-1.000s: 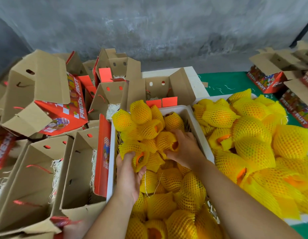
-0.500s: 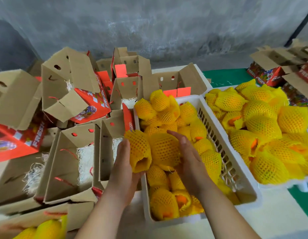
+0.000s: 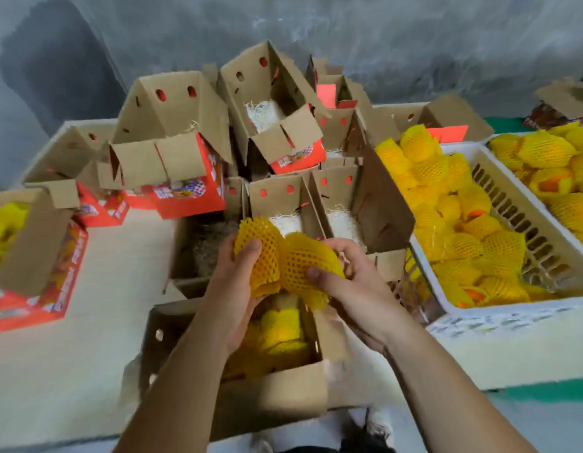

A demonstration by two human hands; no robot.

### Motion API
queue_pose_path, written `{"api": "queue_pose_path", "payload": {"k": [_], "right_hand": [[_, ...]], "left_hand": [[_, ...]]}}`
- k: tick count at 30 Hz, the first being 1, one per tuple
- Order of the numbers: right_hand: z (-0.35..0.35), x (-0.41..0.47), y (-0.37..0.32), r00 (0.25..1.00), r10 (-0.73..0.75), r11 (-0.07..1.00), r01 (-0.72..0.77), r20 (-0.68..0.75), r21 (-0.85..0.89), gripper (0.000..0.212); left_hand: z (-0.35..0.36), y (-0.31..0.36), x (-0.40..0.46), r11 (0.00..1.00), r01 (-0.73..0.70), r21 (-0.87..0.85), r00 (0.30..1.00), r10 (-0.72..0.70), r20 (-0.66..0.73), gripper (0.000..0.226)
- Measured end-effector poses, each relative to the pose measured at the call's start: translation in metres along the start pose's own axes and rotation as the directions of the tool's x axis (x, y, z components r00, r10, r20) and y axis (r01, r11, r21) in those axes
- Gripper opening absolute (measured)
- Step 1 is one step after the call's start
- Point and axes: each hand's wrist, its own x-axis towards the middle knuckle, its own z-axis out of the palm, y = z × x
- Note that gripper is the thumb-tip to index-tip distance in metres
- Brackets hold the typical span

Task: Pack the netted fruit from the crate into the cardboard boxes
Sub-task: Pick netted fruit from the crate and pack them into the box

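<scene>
Table — pale top, carrying everything listed below.

White crate — at your right, slotted wall, heaped with netted fruit. A second crate stands just beside it, further right, also full.

Open cardboard boxes — a cluster at the back and centre, flaps up, red printed sides; several show pale shredded padding inside. One box at far left already holds yellow netted fruit.

Near box — directly under your arms, flaps open, netted fruit lying inside it.

Your left hand — fingers and thumb curled round one yellow netted fruit, held above the near box.

Your right hand — fingers curled round a second netted fruit, thumb pressed on the net. The two fruits touch each other between your hands.
</scene>
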Motion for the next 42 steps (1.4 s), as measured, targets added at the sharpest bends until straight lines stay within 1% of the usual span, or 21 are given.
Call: {"api": "queue_pose_path", "payload": {"k": [3,5,7,11,14,18,20,22,24,26,29,31,34,35,36,37,38,39,40,41,42], "right_hand": [[0.051,-0.007,0.029,0.991,0.131,0.991,-0.131,0.005,-0.039,0.061],[0.076,-0.010,0.046,0.983,0.181,0.980,-0.180,0.009,-0.089,0.069],[0.098,-0.011,0.060,0.976,0.219,0.971,-0.216,0.016,-0.106,0.063],[0.131,-0.005,0.089,0.951,0.297,0.916,-0.308,-0.082,-0.256,0.055],[0.151,0.007,0.105,0.922,0.356,0.858,-0.387,-0.151,-0.337,0.038],[0.184,0.026,0.122,0.912,0.370,0.826,-0.411,-0.178,-0.386,0.036],[0.197,0.032,0.136,0.908,0.368,0.803,-0.419,-0.201,-0.425,0.043],[0.200,0.035,0.151,0.908,0.356,0.690,-0.416,-0.223,-0.592,0.056],[0.203,0.036,0.163,0.869,0.464,0.588,-0.446,-0.169,-0.675,0.070],[0.205,0.037,0.166,0.778,0.621,0.544,-0.517,-0.097,-0.662,0.074],[0.200,0.040,0.161,0.754,0.656,0.464,-0.398,0.006,-0.792,0.065],[0.191,0.035,0.149,0.767,0.636,0.511,-0.340,0.081,-0.790,0.061],[0.175,0.022,0.119,0.821,0.561,0.686,-0.391,0.103,-0.613,0.033],[0.166,0.018,0.112,0.837,0.534,0.730,-0.384,0.121,-0.566,0.043],[0.156,0.014,0.106,0.841,0.519,0.768,-0.379,0.154,-0.517,0.060],[0.146,0.009,0.100,0.824,0.520,0.810,-0.392,0.226,-0.436,0.071],[0.138,0.006,0.094,0.789,0.522,0.847,-0.432,0.325,-0.311,0.074],[0.130,0.004,0.089,0.760,0.511,0.857,-0.485,0.402,-0.173,0.071],[0.125,0.004,0.085,0.758,0.499,0.854,-0.513,0.420,-0.089,0.062],[0.122,0.004,0.083,0.781,0.496,0.860,-0.502,0.380,-0.091,0.050],[0.120,0.006,0.081,0.816,0.496,0.868,-0.472,0.297,-0.151,0.039]], "left_hand": [[-0.053,0.005,-0.011,0.999,0.022,0.039,0.998,-0.020,-0.051,0.060],[-0.082,0.002,-0.018,0.980,-0.005,0.198,0.997,0.020,-0.073,0.050],[-0.105,-0.008,-0.021,0.934,-0.033,0.356,0.989,0.083,-0.125,0.042],[-0.133,-0.027,-0.023,0.930,0.014,0.366,0.928,0.124,-0.352,0.041],[-0.156,-0.028,-0.022,0.948,-0.046,0.314,0.893,0.180,-0.412,0.039],[-0.179,-0.028,-0.020,0.939,-0.112,0.324,0.886,0.242,-0.396,0.049],[-0.179,-0.035,-0.022,0.923,-0.142,0.359,0.876,0.286,-0.389,0.052],[-0.176,-0.039,-0.024,0.907,-0.148,0.394,0.858,0.316,-0.406,0.050],[-0.174,-0.039,-0.024,0.899,-0.137,0.416,0.863,0.315,-0.395,0.050],[-0.176,-0.037,-0.022,0.861,-0.139,0.489,0.882,0.333,-0.335,0.051],[-0.177,-0.041,-0.022,0.736,-0.165,0.656,0.890,0.397,-0.222,0.061],[-0.173,-0.048,-0.024,0.626,-0.211,0.751,0.883,0.452,-0.129,0.065],[-0.170,-0.056,-0.025,0.496,-0.267,0.826,0.879,0.477,-0.002,0.071],[-0.169,-0.058,-0.024,0.470,-0.261,0.843,0.885,0.466,0.014,0.071],[-0.169,-0.060,-0.022,0.455,-0.244,0.856,0.892,0.451,0.014,0.071],[-0.167,-0.060,-0.021,0.457,-0.222,0.861,0.904,0.428,0.006,0.071],[-0.164,-0.060,-0.021,0.480,-0.207,0.853,0.920,0.392,0.003,0.069],[-0.160,-0.060,-0.021,0.527,-0.207,0.824,0.939,0.344,0.016,0.066],[-0.157,-0.060,-0.021,0.605,-0.213,0.767,0.959,0.281,0.045,0.063],[-0.154,-0.061,-0.022,0.703,-0.200,0.683,0.977,0.196,0.085,0.061],[-0.151,-0.061,-0.023,0.798,-0.157,0.582,0.987,0.099,0.130,0.064]]}}
